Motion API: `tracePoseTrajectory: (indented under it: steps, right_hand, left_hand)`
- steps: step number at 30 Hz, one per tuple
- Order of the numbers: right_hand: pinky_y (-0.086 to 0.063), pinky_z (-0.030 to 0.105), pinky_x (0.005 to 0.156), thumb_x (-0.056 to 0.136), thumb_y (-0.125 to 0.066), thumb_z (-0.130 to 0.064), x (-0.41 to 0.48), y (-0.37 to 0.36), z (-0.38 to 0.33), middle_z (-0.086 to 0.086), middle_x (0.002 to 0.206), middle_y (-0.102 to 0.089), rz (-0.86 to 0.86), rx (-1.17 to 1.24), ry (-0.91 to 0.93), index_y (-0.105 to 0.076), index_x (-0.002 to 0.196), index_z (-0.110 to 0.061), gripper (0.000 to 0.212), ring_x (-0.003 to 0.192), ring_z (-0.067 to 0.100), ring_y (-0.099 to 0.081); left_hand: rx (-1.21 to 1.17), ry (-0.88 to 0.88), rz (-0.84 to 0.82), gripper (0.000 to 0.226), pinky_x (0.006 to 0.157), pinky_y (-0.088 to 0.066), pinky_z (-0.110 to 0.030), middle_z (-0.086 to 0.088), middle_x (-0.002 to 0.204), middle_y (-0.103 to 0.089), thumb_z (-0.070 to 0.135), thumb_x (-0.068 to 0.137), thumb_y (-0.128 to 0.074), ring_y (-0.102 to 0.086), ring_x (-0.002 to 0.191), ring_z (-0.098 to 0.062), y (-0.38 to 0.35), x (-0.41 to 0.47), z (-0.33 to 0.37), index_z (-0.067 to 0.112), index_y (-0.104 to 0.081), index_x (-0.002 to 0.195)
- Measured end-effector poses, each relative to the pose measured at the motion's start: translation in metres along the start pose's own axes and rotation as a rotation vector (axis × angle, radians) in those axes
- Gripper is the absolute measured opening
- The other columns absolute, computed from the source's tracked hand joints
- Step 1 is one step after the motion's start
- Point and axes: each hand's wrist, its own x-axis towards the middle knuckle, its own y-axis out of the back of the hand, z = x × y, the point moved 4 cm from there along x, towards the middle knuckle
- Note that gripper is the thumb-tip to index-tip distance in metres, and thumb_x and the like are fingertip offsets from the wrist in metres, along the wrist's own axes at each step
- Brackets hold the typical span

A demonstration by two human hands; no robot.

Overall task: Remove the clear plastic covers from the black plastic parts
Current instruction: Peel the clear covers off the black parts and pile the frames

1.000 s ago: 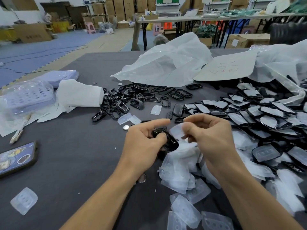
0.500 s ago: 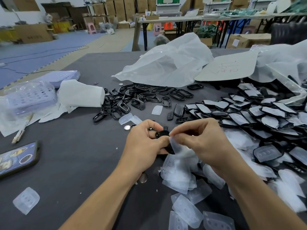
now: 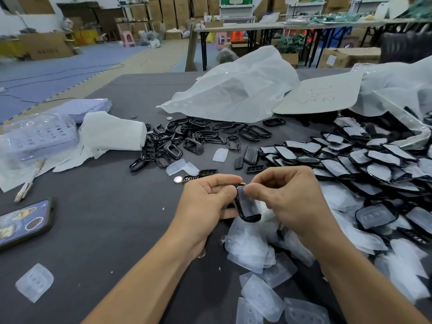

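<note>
— Where are we with this one?

— We hold a black part (image 3: 248, 218) in our left hand (image 3: 205, 202), fingers curled round it, just above the bench (image 3: 105, 230) in front of us. Our right hand (image 3: 287, 197) pinches the top edge of its clear cover (image 3: 248, 202) between thumb and forefinger.

— Is the cover off?

— Not that we can see. It lies across the face of the part. We cannot tell whether the top corner has begun to lift.

— And the job as a whole?

— Some way in, we'd judge, with plenty left. A heap of loose covers (image 3: 252, 249) lies under our hands and runs toward us, and one stray cover (image 3: 35, 281) sits well apart at the near left. Beyond our hands is a pile of bare frames (image 3: 187, 136), none with a cover that we can make out. We can't say for sure that those are finished pieces of the same kind.

— What remains?

— The wide spread of covered parts (image 3: 350, 164) on the right. They overlap one another from just beside our right hand out toward the plastic bags at the back. It looks like a large share of the work.

— So next?

— We'd peel this cover away, drop it on the heap, and reach right for another.
</note>
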Motion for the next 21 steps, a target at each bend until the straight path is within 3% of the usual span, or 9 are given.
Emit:
tracePoseTrajectory:
  steps: [3,6,8,11,13,16,19,21]
  right_hand:
    - [-0.042,0.02,0.049,0.079,-0.083,-0.003,0.003,0.005,0.002,0.003,0.058,-0.065,-0.034,0.233,-0.043,-0.078,0.068,-0.011,0.015,0.05,0.011,-0.049]
    - [-0.045,0.021,0.053,0.082,-0.08,-0.004,0.004,0.007,0.002,0.009,0.064,-0.065,-0.083,0.36,-0.09,-0.079,0.071,-0.011,0.014,0.057,0.017,-0.052]
    - [-0.045,0.021,0.053,0.082,-0.08,-0.003,0.001,0.002,0.0,0.008,0.064,-0.067,-0.137,0.295,-0.072,-0.08,0.072,-0.01,0.012,0.057,0.016,-0.052]
    - [-0.049,0.022,0.052,0.079,-0.085,-0.006,-0.002,-0.003,-0.001,0.001,0.062,-0.072,-0.075,0.072,-0.01,-0.08,0.069,-0.015,0.014,0.053,0.012,-0.059]
    - [-0.056,0.025,0.056,0.076,-0.088,-0.012,-0.004,-0.003,-0.001,-0.001,0.062,-0.073,0.023,-0.051,0.02,-0.079,0.067,-0.02,0.015,0.058,0.015,-0.069]
    - [-0.056,0.028,0.057,0.075,-0.09,-0.017,-0.007,-0.005,-0.002,-0.004,0.061,-0.072,0.088,-0.102,0.069,-0.078,0.067,-0.023,0.016,0.057,0.014,-0.069]
    - [-0.053,0.025,0.051,0.073,-0.092,-0.022,-0.009,-0.006,-0.004,-0.007,0.057,-0.068,0.147,-0.152,0.128,-0.073,0.064,-0.023,0.02,0.052,0.009,-0.063]
    - [-0.049,0.021,0.049,0.073,-0.091,-0.028,-0.01,-0.006,-0.005,-0.009,0.057,-0.067,0.185,-0.193,0.149,-0.07,0.062,-0.024,0.024,0.05,0.007,-0.061]
  left_hand:
    - [0.009,0.02,0.06,0.02,0.062,-0.062,-0.03,-0.024,0.078,-0.069,-0.007,0.097,-0.062,-0.072,0.071,-0.021,0.002,0.001,-0.001,0.006,-0.078,0.098]
    - [-0.004,0.036,0.08,0.019,0.064,-0.063,-0.032,-0.038,0.09,-0.067,-0.005,0.096,-0.064,-0.069,0.083,-0.032,0.004,0.001,-0.002,0.006,-0.079,0.099]
    - [-0.016,0.047,0.061,0.019,0.064,-0.063,-0.032,-0.038,0.09,-0.068,-0.003,0.098,-0.063,-0.07,0.081,-0.029,0.005,0.002,-0.002,0.007,-0.079,0.1]
    - [-0.054,0.067,-0.001,0.02,0.066,-0.063,-0.032,-0.016,0.082,-0.077,0.0,0.101,-0.058,-0.077,0.075,-0.022,0.002,0.002,-0.002,0.006,-0.077,0.104]
    - [-0.082,0.08,-0.029,0.023,0.069,-0.064,-0.034,-0.023,0.091,-0.076,0.0,0.103,-0.056,-0.078,0.087,-0.032,0.001,0.002,-0.002,0.006,-0.079,0.103]
    - [-0.095,0.08,-0.045,0.028,0.07,-0.064,-0.034,-0.036,0.096,-0.063,-0.001,0.102,-0.055,-0.067,0.094,-0.041,0.0,0.002,0.001,0.008,-0.082,0.098]
    - [-0.117,0.083,-0.067,0.032,0.068,-0.064,-0.033,-0.026,0.105,-0.054,-0.002,0.101,-0.055,-0.06,0.095,-0.041,0.0,0.001,0.005,0.011,-0.083,0.094]
    - [-0.121,0.073,-0.091,0.029,0.068,-0.064,-0.034,-0.023,0.099,-0.065,-0.005,0.099,-0.058,-0.067,0.089,-0.036,0.001,-0.001,0.008,0.009,-0.083,0.094]
